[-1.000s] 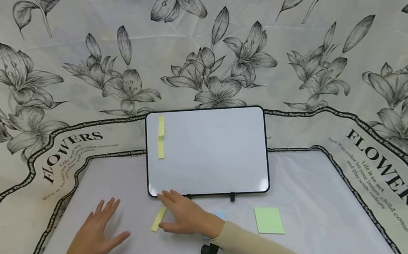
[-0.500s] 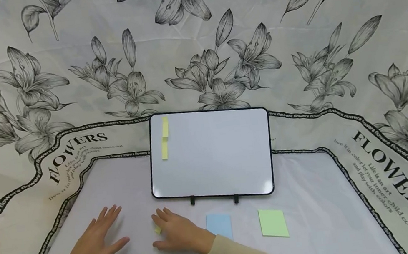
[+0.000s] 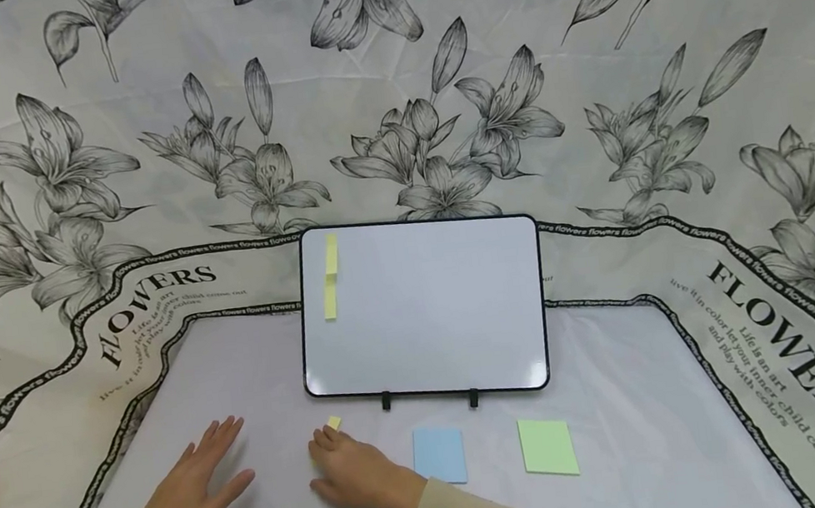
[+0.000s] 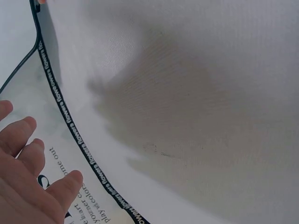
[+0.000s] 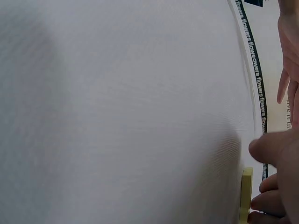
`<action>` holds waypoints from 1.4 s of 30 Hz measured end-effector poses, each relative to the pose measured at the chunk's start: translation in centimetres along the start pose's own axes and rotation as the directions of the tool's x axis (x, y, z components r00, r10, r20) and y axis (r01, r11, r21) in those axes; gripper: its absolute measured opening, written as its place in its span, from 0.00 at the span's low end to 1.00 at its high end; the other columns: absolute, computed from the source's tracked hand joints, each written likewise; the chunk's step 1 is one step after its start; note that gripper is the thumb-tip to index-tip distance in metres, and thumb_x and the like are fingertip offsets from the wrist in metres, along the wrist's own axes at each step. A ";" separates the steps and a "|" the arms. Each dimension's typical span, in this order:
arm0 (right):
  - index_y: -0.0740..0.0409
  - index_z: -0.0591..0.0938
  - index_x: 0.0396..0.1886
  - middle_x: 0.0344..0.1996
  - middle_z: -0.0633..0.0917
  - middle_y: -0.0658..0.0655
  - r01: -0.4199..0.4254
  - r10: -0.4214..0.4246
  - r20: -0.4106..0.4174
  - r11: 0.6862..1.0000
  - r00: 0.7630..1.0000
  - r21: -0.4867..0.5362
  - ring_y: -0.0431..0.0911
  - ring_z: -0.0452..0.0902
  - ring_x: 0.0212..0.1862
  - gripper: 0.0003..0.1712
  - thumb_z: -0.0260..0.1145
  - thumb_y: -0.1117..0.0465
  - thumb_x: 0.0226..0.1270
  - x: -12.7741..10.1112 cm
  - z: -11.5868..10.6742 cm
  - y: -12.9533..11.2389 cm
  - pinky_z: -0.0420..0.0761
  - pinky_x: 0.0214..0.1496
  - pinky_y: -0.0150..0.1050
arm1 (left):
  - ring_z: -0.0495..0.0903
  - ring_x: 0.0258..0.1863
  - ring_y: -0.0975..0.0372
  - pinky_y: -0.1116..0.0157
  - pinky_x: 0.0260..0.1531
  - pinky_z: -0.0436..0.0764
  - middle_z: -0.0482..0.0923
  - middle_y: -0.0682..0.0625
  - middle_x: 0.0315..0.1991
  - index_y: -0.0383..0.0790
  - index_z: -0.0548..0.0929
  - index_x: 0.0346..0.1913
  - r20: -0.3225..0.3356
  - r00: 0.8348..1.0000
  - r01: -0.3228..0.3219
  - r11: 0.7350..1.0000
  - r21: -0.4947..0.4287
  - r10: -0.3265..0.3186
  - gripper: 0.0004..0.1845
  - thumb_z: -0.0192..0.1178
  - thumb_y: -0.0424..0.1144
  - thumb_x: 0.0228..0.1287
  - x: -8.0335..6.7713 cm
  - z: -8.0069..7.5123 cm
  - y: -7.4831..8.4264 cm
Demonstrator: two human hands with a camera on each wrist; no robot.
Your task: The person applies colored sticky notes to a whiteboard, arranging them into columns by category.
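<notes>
My right hand [image 3: 364, 472] is low over the white cloth, fingers bent over a narrow yellow sticky-note pad [image 3: 334, 422]; only bits of the pad show past them. In the right wrist view the fingertips are right at the side of the yellow pad [image 5: 246, 193], and the thumb [image 5: 266, 148] stands apart from it. Off to the left, my left hand [image 3: 189, 492] holds nothing, its fingers spread and thumb out. Two yellow sticky strips [image 3: 330, 254] are stuck one below the other near the upper left corner of a whiteboard [image 3: 429, 310].
A blue sticky-note pad [image 3: 439, 455] and a green one [image 3: 548, 447] lie in front of the whiteboard, right of my right hand. Two black feet [image 3: 386, 401] show under the board. Behind it hangs flower-print cloth [image 3: 407, 120].
My right hand has come back from near the board's lower left corner, and its fingers have bent down over the yellow pad. It uncovers the blue pad. The left hand stays nearly still.
</notes>
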State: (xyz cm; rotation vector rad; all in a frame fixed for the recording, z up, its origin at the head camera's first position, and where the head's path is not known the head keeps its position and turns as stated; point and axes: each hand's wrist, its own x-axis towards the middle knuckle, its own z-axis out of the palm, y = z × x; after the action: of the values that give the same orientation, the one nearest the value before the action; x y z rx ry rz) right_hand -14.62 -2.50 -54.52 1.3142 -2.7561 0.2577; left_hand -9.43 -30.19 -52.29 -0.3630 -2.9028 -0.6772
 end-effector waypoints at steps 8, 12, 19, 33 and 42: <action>0.55 0.86 0.48 0.61 0.85 0.57 -0.015 0.016 -0.073 1.000 0.997 0.008 0.49 0.81 0.65 0.12 0.68 0.54 0.72 0.2 0.3 -0.1 0.86 0.56 0.39 | 0.65 0.76 0.42 0.59 0.81 0.52 0.66 0.42 0.77 0.50 0.67 0.78 -0.005 1.000 -0.002 1.000 0.015 0.002 0.38 0.63 0.58 0.70 -0.1 0.1 0.2; 0.53 0.88 0.43 0.60 0.86 0.56 -0.028 0.029 -0.096 0.999 0.995 0.020 0.48 0.82 0.64 0.08 0.68 0.55 0.71 0.4 0.5 -0.1 0.88 0.52 0.40 | 0.65 0.76 0.43 0.57 0.79 0.56 0.66 0.44 0.77 0.52 0.67 0.78 0.006 1.000 0.010 1.000 0.010 -0.010 0.38 0.63 0.59 0.70 -0.1 0.2 0.4; 0.55 0.88 0.42 0.57 0.88 0.57 -0.036 0.045 -0.098 0.995 0.994 0.089 0.49 0.83 0.63 0.05 0.70 0.62 0.68 0.6 0.4 0.1 0.87 0.54 0.41 | 0.67 0.74 0.41 0.37 0.66 0.70 0.68 0.43 0.76 0.51 0.70 0.77 0.007 1.000 0.015 1.000 -0.015 -0.015 0.37 0.63 0.60 0.69 0.0 0.9 1.0; 0.55 0.90 0.44 0.56 0.88 0.53 -0.073 0.090 -0.060 0.968 0.994 0.239 0.43 0.83 0.63 0.09 0.74 0.61 0.65 0.9 -0.3 1.3 0.81 0.63 0.36 | 0.71 0.73 0.44 0.38 0.63 0.74 0.73 0.46 0.73 0.49 0.74 0.74 -0.005 1.000 -0.029 0.999 -0.018 0.029 0.34 0.63 0.58 0.70 0.1 2.5 2.4; 0.56 0.91 0.37 0.52 0.90 0.55 -0.044 0.083 -0.079 0.915 0.993 0.400 0.41 0.85 0.58 0.04 0.74 0.65 0.64 1.3 0.1 2.4 0.79 0.63 0.28 | 0.71 0.73 0.45 0.38 0.63 0.75 0.73 0.47 0.74 0.50 0.75 0.73 0.000 0.999 -0.044 0.999 -0.012 0.044 0.33 0.62 0.59 0.71 -0.1 2.7 2.3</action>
State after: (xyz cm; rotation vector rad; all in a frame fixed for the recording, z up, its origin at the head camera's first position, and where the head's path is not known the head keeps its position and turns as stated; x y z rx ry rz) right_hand -17.27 -2.07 -54.72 1.2443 -2.7610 0.9045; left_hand -8.92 -26.99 -53.71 -0.4264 -2.8827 -0.6881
